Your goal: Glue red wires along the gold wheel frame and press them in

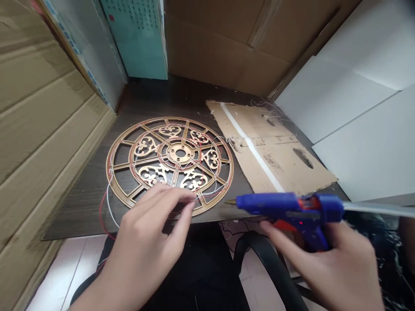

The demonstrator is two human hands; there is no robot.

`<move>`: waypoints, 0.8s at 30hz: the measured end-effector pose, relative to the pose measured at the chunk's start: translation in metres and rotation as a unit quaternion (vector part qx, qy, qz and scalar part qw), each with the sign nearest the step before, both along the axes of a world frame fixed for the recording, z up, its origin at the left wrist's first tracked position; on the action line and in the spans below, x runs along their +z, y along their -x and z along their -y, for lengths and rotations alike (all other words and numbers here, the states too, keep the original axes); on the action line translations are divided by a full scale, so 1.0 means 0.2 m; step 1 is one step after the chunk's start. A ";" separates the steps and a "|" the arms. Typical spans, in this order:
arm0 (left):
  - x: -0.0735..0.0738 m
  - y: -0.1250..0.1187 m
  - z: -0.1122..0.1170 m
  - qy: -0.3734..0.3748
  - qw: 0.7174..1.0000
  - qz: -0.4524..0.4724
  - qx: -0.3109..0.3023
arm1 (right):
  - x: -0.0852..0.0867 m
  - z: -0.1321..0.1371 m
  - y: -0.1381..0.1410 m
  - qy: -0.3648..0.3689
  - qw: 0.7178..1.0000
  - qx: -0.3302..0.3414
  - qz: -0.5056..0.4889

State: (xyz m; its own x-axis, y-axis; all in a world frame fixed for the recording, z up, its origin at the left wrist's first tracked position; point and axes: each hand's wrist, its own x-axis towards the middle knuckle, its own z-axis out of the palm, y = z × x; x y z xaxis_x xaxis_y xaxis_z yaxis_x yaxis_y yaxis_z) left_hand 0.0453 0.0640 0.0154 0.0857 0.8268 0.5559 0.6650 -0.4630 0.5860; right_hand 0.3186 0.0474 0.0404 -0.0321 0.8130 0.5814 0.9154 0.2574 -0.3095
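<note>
Nearest the camera, two hands work at the front edge of the dark wooden bench (152, 93). The right hand (337, 263) has its fingers (275, 235) clenched around the grip of one blue glue gun (292, 209), which lies level, its metal tip pointing left toward the rim of the disc and a clear glue stick jutting out at the back. A small red light shows on the gun's body.

The left hand (152, 242) reaches forward with its fingers (175, 201) pinched together on thin wire right at the near rim of one round golden fretwork disc (170, 160). The disc lies flat on the bench, just left of the gun's tip. Red wire and white wire (108, 207) run around the disc and loop off its near-left edge over the bench front.

Just right of the disc lies one flat cardboard sheet (269, 149), marked with a white strip and dried glue strings.

Farther back, cardboard boxes (42, 112) wall in the left and rear, a pale teal panel (139, 39) stands behind, and two white boards (359, 112) lean on the right.
</note>
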 end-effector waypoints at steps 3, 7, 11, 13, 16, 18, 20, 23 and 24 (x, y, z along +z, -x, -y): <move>0.01 0.03 -0.01 0.001 1.000 0.003 0.011 | 0.06 -0.19 -0.16 0.038 0.998 -0.020 -0.040; 0.03 0.08 -0.01 0.014 1.000 -0.006 0.012 | 0.06 -0.49 -0.35 0.168 0.986 -0.010 0.003; 0.05 0.10 0.01 0.014 1.000 -0.018 0.006 | -0.01 -0.60 -0.42 0.125 0.990 -0.033 0.056; 0.05 0.10 0.01 0.000 0.999 -0.034 0.012 | -0.03 -0.59 -0.43 0.088 0.989 -0.059 0.099; 0.04 0.11 0.02 -0.002 0.998 -0.053 0.014 | -0.05 -0.56 -0.44 0.061 0.982 -0.082 0.159; 0.04 0.11 0.03 -0.005 0.998 -0.057 0.016 | -0.06 -0.54 -0.44 0.055 0.977 -0.089 0.185; 0.04 0.11 0.05 -0.034 0.997 -0.068 0.033 | -0.09 -0.53 -0.45 0.045 0.973 -0.108 0.201; 0.05 0.10 0.09 -0.079 0.990 -0.109 0.035 | -0.13 -0.47 -0.45 0.014 0.959 -0.191 0.207; 0.04 0.10 0.10 -0.078 0.989 -0.123 0.026 | -0.14 -0.44 -0.45 0.004 0.953 -0.224 0.203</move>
State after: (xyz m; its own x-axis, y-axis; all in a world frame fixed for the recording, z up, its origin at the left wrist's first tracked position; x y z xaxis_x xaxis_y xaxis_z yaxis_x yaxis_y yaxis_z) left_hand 0.0257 0.0438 0.0244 0.1935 0.7390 0.6453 0.8040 -0.4964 0.3274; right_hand 0.4087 0.1354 0.0131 0.0982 0.8019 0.5893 0.9776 -0.1886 0.0937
